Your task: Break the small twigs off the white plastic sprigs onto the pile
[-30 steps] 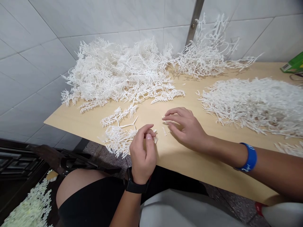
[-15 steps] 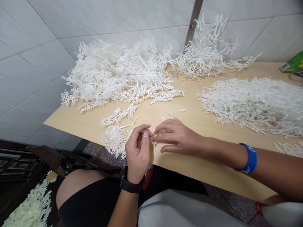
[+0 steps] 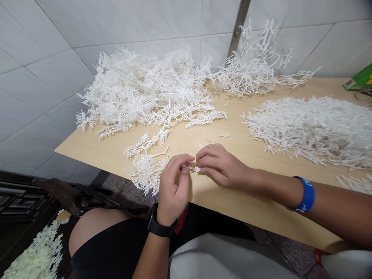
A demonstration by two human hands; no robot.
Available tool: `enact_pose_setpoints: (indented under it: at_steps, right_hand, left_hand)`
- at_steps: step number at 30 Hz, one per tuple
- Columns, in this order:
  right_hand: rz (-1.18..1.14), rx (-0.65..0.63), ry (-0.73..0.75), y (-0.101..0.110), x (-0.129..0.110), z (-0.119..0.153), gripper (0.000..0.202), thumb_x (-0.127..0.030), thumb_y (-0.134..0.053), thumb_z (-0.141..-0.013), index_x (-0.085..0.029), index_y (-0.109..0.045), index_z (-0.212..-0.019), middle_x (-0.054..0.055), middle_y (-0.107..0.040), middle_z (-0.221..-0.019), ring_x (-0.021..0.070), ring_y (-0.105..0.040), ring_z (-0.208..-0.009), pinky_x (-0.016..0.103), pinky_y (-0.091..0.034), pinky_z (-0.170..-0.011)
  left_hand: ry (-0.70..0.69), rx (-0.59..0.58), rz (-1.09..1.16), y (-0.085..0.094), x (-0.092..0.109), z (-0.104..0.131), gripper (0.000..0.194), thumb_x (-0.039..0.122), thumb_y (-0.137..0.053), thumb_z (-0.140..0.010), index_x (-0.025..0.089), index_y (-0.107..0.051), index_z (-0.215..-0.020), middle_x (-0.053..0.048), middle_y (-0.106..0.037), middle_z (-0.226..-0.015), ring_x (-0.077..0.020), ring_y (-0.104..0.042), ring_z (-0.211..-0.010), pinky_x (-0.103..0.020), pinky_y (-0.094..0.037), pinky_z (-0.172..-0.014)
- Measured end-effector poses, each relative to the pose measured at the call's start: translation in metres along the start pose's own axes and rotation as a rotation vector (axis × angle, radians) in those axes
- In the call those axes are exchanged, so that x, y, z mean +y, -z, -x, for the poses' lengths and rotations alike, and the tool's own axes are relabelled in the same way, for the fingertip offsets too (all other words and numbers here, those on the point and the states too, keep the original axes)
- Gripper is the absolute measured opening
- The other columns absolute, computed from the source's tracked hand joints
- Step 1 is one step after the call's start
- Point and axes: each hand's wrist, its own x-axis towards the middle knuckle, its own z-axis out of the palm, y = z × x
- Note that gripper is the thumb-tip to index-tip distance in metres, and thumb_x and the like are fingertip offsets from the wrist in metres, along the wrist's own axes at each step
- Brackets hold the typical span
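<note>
"Head view: what is being held, and where?"

"A small white sprig (image 3: 197, 169) is being held just above the table (image 3: 232, 201), between the left hand (image 3: 175, 182) and the right hand (image 3: 220, 164)."

"How is it being gripped?"

"Narrow pinches are being made by both hands, one at each end."

"And nearby?"

"A loose cluster (image 3: 147, 170) is being partly hidden by the left hand; a big heap (image 3: 145, 85) behind and a flatter heap (image 3: 314, 128) rightward are being borne by the table."

Person's left hand (image 3: 174, 186) and right hand (image 3: 222, 166) pinch small white piece (image 3: 197, 169) between them, over tan table (image 3: 232, 207); white branching heap (image 3: 145, 85) near tiled wall (image 3: 122, 19).
</note>
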Motion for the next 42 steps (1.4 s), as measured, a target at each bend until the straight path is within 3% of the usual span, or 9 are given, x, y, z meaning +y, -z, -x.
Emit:
enact_pose_setpoints:
  at_steps: [7,21,26,33,37,40,42]
  right_hand:
    - [-0.039,0.101,-0.070,0.003,-0.002,-0.001,0.011,-0.015,-0.051,-0.093,-0.019,-0.060,-0.091,0.006,-0.062,-0.095,0.0194,-0.056,-0.090,0.037,-0.041,-0.083]
    - [-0.053,0.105,-0.072,0.001,-0.001,-0.001,0.012,-0.012,-0.052,-0.091,-0.019,-0.060,-0.086,0.006,-0.056,-0.095,0.0179,-0.055,-0.087,0.035,-0.043,-0.080]
    - [-0.068,0.137,-0.118,0.004,-0.003,-0.002,0.016,-0.011,-0.047,-0.091,-0.019,-0.059,-0.086,0.006,-0.055,-0.092,0.0179,-0.054,-0.083,0.034,-0.044,-0.076]
    - [0.062,0.244,-0.344,0.005,0.003,-0.003,0.020,-0.009,-0.046,-0.090,-0.020,-0.062,-0.090,0.007,-0.059,-0.096,0.0214,-0.058,-0.089,0.037,-0.045,-0.080]
    - [0.121,0.281,-0.386,0.005,0.005,-0.002,0.023,-0.007,-0.046,-0.088,-0.021,-0.065,-0.091,0.008,-0.061,-0.098,0.0232,-0.058,-0.094,0.041,-0.045,-0.084]
    - [0.029,0.366,-0.349,0.006,-0.002,-0.003,0.024,-0.009,-0.046,-0.090,-0.021,-0.066,-0.095,0.008,-0.062,-0.099,0.0227,-0.060,-0.095,0.041,-0.048,-0.084]
    - [-0.184,0.372,-0.367,0.005,-0.012,-0.002,0.021,-0.014,-0.046,-0.092,-0.020,-0.066,-0.097,0.008,-0.064,-0.096,0.0205,-0.062,-0.090,0.038,-0.052,-0.081]
  left_hand:
    - [-0.024,-0.069,-0.284,-0.011,0.005,-0.001,0.014,0.015,-0.054,-0.091,0.019,-0.059,-0.103,-0.004,-0.064,-0.098,-0.0160,-0.059,-0.091,-0.028,-0.046,-0.082]
    - [0.044,-0.063,-0.240,-0.009,0.003,0.001,0.012,0.012,-0.054,-0.090,0.020,-0.063,-0.089,0.000,-0.064,-0.084,-0.0127,-0.058,-0.078,-0.024,-0.043,-0.072]
    - [0.028,0.039,-0.264,-0.010,0.001,0.001,0.014,0.019,-0.054,-0.092,0.020,-0.068,-0.091,0.000,-0.058,-0.072,-0.0129,-0.053,-0.068,-0.025,-0.041,-0.066]
    - [0.045,0.135,-0.297,-0.011,0.003,0.000,0.012,0.019,-0.055,-0.091,0.017,-0.065,-0.097,0.000,-0.056,-0.074,-0.0126,-0.052,-0.069,-0.024,-0.042,-0.065]
    - [0.046,0.154,-0.285,-0.012,0.004,-0.001,0.013,0.018,-0.053,-0.091,0.018,-0.064,-0.099,-0.002,-0.062,-0.081,-0.0139,-0.057,-0.074,-0.025,-0.045,-0.070]
    - [0.040,0.190,-0.257,-0.012,0.003,0.000,0.016,0.016,-0.052,-0.091,0.018,-0.064,-0.102,-0.004,-0.066,-0.092,-0.0151,-0.061,-0.083,-0.027,-0.048,-0.076]
    - [0.041,0.234,-0.246,-0.012,0.003,0.002,0.016,0.017,-0.052,-0.092,0.018,-0.063,-0.103,-0.005,-0.067,-0.096,-0.0158,-0.062,-0.086,-0.027,-0.048,-0.079]
